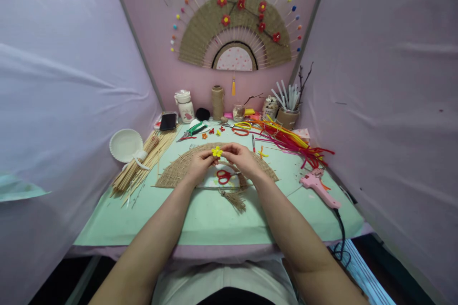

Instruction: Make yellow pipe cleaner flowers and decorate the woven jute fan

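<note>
Both forearms nearest, reaching in over the counter (214,221) edge. Left hand (198,164) and right hand (240,156): fingers (209,155) of both pinched closed on a yellow pipe-cleaner flower (216,152), one side each. It is held just above the woven fan (171,176), probably to keep the petals free of the weave. Red scissors (223,177) lie directly beneath the fingers, on the fan. Right of fingers: pipe cleaners (293,143), pink glue gun (317,185). Left: bamboo stick bundle (143,164), paper plate (125,145).

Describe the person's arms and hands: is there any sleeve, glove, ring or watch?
The left arm and right arm are bare to the frame's edge: no sleeves show. The left hand and right hand wear no gloves; I see no ring, watch or bracelet. A white top shows below.
</note>
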A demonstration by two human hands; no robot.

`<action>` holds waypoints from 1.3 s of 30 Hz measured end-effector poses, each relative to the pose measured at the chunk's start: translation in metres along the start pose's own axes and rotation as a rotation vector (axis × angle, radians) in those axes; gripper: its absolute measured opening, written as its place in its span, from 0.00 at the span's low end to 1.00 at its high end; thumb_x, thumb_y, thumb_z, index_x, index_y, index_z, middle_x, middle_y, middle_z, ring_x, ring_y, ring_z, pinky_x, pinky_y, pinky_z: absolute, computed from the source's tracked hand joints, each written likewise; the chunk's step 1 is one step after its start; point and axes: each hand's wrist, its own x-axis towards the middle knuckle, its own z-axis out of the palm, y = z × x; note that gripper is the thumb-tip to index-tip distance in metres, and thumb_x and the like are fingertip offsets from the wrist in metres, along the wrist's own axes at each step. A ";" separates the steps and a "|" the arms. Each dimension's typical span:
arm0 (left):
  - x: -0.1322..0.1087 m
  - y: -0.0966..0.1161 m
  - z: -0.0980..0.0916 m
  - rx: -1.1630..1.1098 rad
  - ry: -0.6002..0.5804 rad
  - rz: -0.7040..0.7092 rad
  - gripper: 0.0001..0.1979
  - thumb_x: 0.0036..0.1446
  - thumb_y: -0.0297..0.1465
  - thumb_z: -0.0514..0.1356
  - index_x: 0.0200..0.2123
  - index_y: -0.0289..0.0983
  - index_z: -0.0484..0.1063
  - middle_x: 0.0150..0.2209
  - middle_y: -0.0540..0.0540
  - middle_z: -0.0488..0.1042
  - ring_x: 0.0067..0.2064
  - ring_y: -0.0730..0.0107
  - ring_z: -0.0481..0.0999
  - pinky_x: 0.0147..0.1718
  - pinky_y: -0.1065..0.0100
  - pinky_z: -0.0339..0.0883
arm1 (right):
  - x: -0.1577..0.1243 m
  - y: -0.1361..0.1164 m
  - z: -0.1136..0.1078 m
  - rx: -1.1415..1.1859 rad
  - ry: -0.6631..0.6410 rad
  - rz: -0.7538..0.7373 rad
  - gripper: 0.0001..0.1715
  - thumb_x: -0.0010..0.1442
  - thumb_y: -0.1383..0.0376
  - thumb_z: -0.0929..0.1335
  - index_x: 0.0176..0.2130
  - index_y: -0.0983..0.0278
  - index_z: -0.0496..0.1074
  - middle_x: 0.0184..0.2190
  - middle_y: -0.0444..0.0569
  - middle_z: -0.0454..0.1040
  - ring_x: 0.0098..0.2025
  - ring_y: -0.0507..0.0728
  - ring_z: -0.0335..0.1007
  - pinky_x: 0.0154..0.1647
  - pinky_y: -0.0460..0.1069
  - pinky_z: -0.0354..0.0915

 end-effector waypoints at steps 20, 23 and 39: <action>-0.004 0.008 0.004 -0.204 -0.091 -0.095 0.12 0.42 0.36 0.66 0.27 0.33 0.75 0.23 0.51 0.69 0.25 0.78 0.64 0.26 0.73 0.57 | 0.000 0.001 0.000 -0.142 0.069 -0.125 0.07 0.48 0.65 0.68 0.29 0.64 0.75 0.29 0.46 0.76 0.32 0.53 0.68 0.38 0.49 0.62; -0.003 0.006 0.003 -0.189 -0.084 -0.074 0.11 0.43 0.35 0.66 0.27 0.33 0.75 0.23 0.51 0.69 0.25 0.78 0.64 0.27 0.73 0.57 | -0.001 -0.001 0.000 -0.104 0.059 -0.100 0.08 0.47 0.64 0.69 0.30 0.65 0.75 0.30 0.45 0.75 0.33 0.52 0.68 0.38 0.48 0.62; -0.002 0.004 -0.002 0.071 -0.119 0.048 0.07 0.48 0.32 0.60 0.29 0.35 0.76 0.25 0.49 0.72 0.27 0.74 0.66 0.29 0.72 0.61 | 0.003 0.011 -0.007 0.070 -0.159 0.150 0.19 0.49 0.52 0.68 0.24 0.64 0.65 0.15 0.36 0.55 0.18 0.46 0.46 0.18 0.44 0.43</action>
